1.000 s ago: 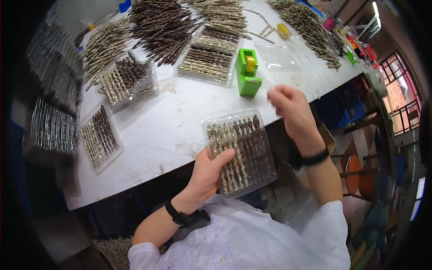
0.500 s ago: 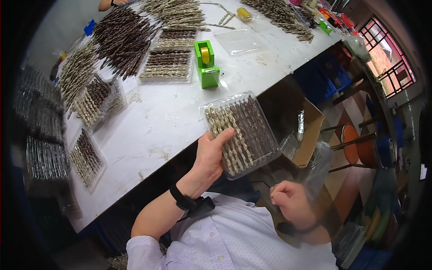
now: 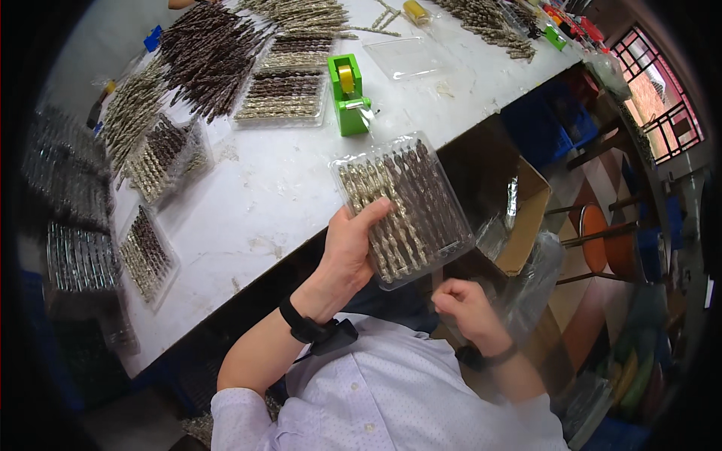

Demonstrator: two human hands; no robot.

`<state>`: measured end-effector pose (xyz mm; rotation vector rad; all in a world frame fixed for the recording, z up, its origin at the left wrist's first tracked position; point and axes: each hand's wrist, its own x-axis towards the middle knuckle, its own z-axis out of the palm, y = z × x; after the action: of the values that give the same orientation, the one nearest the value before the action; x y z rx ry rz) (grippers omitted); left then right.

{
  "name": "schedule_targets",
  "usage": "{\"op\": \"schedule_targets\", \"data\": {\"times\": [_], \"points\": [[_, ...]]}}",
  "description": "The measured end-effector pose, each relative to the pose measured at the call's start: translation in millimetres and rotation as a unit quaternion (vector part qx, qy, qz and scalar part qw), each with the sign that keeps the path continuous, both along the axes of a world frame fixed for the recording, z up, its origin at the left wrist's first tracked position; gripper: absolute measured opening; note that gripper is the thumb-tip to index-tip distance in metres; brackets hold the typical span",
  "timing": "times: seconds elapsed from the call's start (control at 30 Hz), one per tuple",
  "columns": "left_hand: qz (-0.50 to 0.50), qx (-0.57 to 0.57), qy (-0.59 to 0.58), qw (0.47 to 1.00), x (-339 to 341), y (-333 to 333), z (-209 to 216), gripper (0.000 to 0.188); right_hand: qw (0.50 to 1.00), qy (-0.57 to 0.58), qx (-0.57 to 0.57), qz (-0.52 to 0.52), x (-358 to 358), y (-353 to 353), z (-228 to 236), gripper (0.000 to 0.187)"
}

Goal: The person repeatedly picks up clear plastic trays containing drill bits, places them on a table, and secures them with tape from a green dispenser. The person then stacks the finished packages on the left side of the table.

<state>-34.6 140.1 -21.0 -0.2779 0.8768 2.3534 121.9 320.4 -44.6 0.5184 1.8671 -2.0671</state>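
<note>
My left hand [image 3: 350, 248] grips a clear plastic box [image 3: 402, 210] by its left side, thumb on top and fingers underneath. Inside lie rows of twisted, glittery sticks, pale gold on the left and dark brown on the right. The box is tilted and held just off the table's front edge. Below its lower right corner, apart from it, my right hand [image 3: 466, 307] is curled closed; whatever its fingers may hold is hidden. Beyond the box, on the white table [image 3: 263, 203], stands a green tape dispenser [image 3: 348, 101] with a yellow roll.
More filled boxes [image 3: 278, 98] sit left of the dispenser, near heaps of dark sticks [image 3: 207, 60] and pale sticks [image 3: 135, 109]. An empty clear tray [image 3: 406, 59] lies at the back. Right of the table are a cardboard box [image 3: 526, 225] and an orange stool [image 3: 594, 239].
The right hand has moved up and left, nearer the box's lower edge, still closed. The left hand keeps its hold, with the box slightly higher in view. The dispenser's loose tape end looks different.
</note>
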Motion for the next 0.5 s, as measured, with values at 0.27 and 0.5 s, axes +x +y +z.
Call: {"op": "schedule_targets", "data": {"times": [0.27,0.5], "points": [[-0.047,-0.029,-0.006,0.998,-6.9,-8.6,-1.4,0.029,0.937,0.304,0.165,-0.058,-67.1,-12.5,-61.2,0.019],[-0.034,-0.054,-0.011,0.998,-11.4,-13.1,9.5,0.025,0.430,0.483,0.758,0.082,-89.6,10.4,-113.7,0.030]]}}
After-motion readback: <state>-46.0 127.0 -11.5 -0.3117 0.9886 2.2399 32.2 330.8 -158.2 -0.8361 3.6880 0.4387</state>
